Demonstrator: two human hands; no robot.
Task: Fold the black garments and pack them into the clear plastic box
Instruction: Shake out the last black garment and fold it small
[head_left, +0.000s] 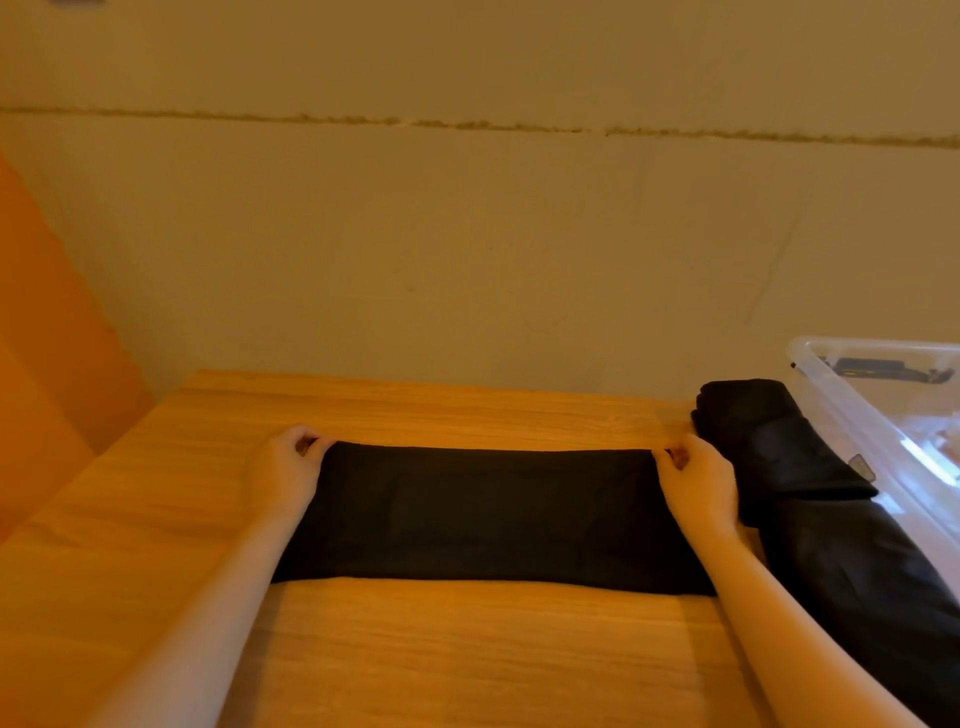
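Wooden table (467, 649) fills the view in front of me. On it, the black garment (493, 514) I'm working lies flat as a wide band, long axis running straight from my left hand to my right, so hand to hand, not away from me.

Clear plastic box (883, 410) sits beyond and outboard of my right hand, at the table's right edge. I can't tell what's in it from here. Between the box and my right hand: a pile of black garments (810, 483), just beside that hand, running back toward me along the right edge.

Left hand (288, 467) pinches the band's far left corner, fingers curled onto the cloth. Right hand (698, 480) pinches the far right corner the same way. Both forearms overlie the band's short ends.

My read: the far edge is held at both corners, so the next fold comes toward me, across the short axis. After that, the right hand is nearer the box, so it should carry. Risk: the pile crowds the right end and could snag.
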